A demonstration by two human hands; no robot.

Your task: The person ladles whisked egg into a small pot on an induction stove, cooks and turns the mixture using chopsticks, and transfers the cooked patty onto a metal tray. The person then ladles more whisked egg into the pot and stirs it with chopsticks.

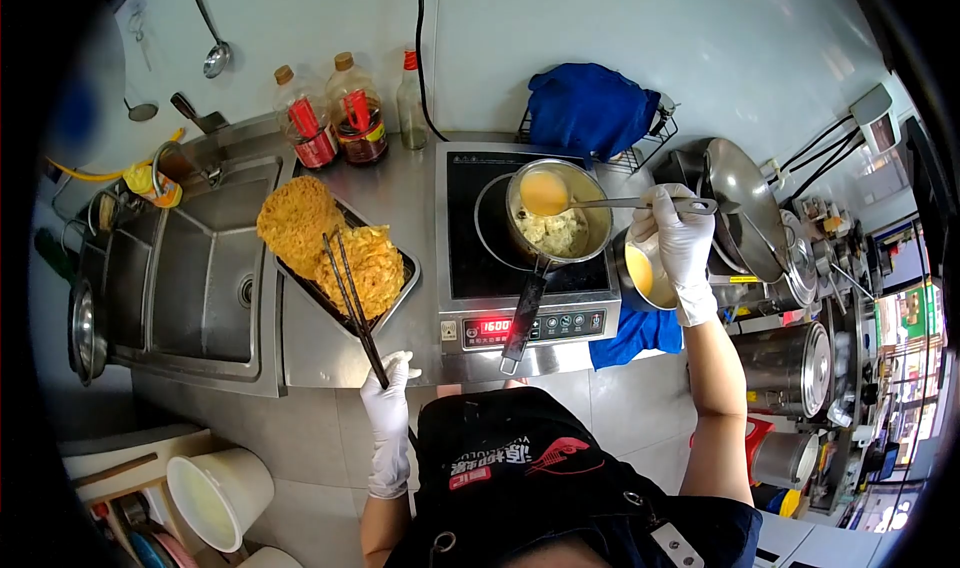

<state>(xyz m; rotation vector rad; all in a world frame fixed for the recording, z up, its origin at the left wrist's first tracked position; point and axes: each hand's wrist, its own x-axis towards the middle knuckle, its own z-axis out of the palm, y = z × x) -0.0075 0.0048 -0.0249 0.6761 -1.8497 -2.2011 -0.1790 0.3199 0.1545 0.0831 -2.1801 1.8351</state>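
My right hand (682, 248), in a white glove, is closed round the handle of a ladle (545, 193). Yellow liquid, like beaten egg, fills the ladle's bowl, which is over a small saucepan (603, 213). Pale, lumpy food (553, 233) lies in the saucepan on the induction cooker (460, 278). Below my right hand is a metal pot (668, 293) with more yellow liquid. My gloved left hand (388, 393) grips long dark chopsticks (358, 313). Their tips rest over golden fried pieces (365, 268) on a dark tray (408, 278).
To the left is a double sink (205, 268). Bottles (357, 108) stand along the back wall, and a blue cloth (590, 108) covers a wire rack. Large pans (745, 203) crowd the right side. The saucepan's handle (522, 318) juts over the counter's front edge.
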